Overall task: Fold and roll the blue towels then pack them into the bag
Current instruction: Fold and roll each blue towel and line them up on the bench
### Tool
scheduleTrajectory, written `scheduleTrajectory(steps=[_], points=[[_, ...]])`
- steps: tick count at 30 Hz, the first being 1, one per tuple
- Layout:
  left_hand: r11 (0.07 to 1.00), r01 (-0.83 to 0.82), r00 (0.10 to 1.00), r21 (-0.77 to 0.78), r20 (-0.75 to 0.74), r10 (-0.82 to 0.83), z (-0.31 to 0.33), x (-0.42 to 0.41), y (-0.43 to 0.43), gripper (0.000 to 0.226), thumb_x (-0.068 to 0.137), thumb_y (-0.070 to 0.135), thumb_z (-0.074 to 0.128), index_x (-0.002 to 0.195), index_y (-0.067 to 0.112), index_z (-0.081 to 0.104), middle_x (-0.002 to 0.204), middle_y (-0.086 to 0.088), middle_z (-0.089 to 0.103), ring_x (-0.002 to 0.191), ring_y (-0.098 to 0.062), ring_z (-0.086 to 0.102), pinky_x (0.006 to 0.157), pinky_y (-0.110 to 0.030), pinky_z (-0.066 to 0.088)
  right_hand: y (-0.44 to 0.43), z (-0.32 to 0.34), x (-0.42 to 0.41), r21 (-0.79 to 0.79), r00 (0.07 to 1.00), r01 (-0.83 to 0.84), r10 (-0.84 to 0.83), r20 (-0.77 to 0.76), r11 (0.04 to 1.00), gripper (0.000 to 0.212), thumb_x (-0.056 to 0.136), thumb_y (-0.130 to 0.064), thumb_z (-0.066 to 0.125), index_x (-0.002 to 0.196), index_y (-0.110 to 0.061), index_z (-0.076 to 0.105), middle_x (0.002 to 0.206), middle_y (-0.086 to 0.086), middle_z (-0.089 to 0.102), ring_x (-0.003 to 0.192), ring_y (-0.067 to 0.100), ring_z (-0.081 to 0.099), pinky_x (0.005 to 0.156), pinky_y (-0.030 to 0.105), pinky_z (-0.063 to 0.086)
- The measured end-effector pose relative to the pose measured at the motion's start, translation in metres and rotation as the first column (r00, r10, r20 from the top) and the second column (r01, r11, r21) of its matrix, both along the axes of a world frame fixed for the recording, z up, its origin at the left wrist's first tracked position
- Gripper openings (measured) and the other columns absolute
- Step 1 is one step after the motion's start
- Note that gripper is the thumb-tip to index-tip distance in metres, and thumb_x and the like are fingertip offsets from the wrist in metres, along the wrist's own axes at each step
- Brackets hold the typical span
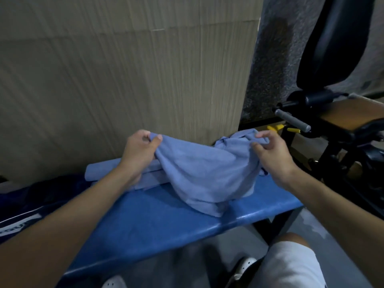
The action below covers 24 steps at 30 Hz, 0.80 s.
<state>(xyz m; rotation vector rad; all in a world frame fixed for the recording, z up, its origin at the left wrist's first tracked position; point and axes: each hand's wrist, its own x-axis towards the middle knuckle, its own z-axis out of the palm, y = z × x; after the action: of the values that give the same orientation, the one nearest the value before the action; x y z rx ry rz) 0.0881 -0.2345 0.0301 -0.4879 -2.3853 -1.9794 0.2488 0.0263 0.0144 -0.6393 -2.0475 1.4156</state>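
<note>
Above the blue bench (158, 229), the left hand (138, 151) pinches one upper corner of a light blue towel (203, 173) between the thumb and the curled fingers. The right hand (272, 156) pinches the opposite upper edge with the thumb and the first fingers, and its other fingers are loosely spread. The towel hangs slack between the two hands, and its lower part rests in soft folds on the padded top of the bench. Just behind the right hand's edge, some more blue cloth (230, 140) is bunched near the wall; I cannot tell if it belongs to the same towel. Behind and under the left wrist, rolled towels (108, 170) lie along the far side of the bench, close to the wooden panel (124, 80). At the left end of the bench lies a dark blue bag (31, 204) with a white label. To the right stands a gym machine (332, 125) with a black pad (336, 38), a grey handle (293, 120) and small yellow parts (274, 127). At the lower edge, white shorts (291, 265) and a white shoe (114, 283) of the person are visible.
</note>
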Motion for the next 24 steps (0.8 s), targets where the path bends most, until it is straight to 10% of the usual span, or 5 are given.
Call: scheduleTrajectory(steps=[4,10,18,24], points=[[0.998,-0.056,0.996,0.015,-0.069,0.057,0.032,-0.006,-0.028,0.017,0.093,0.017,0.064,0.079,0.014,0.055,0.08,-0.011,0.062,0.077,-0.021,0.06,0.068,-0.036,0.054,-0.01,0.03,0.0,-0.019,1.0,-0.026,0.025,-0.014,1.0,0.036,0.093,0.008,0.039,0.111,-0.009,0.066,0.075,0.009,0.056,0.069,0.019,0.047,0.057,0.029,0.035],[0.994,-0.109,0.984,-0.011,-0.141,0.106,0.061,-0.007,-0.064,0.027,0.089,0.021,0.07,0.076,-0.002,0.062,0.067,-0.011,0.056,0.061,-0.017,0.05,0.059,-0.035,0.049,-0.027,0.058,0.002,-0.278,0.979,-0.142,0.094,-0.178,0.95,0.02,0.087,0.005,0.061,0.088,-0.012,0.069,0.083,0.014,0.061,0.075,0.022,0.056,0.069,0.031,0.048],[0.973,-0.209,0.975,-0.098,-0.1,0.199,0.068,-0.004,-0.089,0.05,0.095,0.035,0.061,0.056,0.01,0.044,0.054,-0.007,0.041,0.044,-0.017,0.042,0.039,-0.02,0.042,-0.043,0.063,-0.004,0.004,0.964,-0.267,0.267,-0.007,0.964,0.047,0.085,0.006,0.067,0.129,-0.007,0.056,0.118,0.007,0.064,0.109,0.017,0.06,0.093,0.03,0.052],[0.992,-0.071,0.983,-0.103,0.161,0.087,0.059,0.0,-0.104,0.038,0.101,0.037,0.05,0.07,0.016,0.045,0.055,-0.004,0.038,0.047,-0.015,0.039,0.052,-0.028,0.041,-0.053,0.06,-0.006,0.185,0.98,-0.191,0.197,-0.013,0.964,0.011,0.089,0.001,0.064,0.096,-0.007,0.061,0.086,0.01,0.061,0.078,0.015,0.054,0.059,0.013,0.046]])
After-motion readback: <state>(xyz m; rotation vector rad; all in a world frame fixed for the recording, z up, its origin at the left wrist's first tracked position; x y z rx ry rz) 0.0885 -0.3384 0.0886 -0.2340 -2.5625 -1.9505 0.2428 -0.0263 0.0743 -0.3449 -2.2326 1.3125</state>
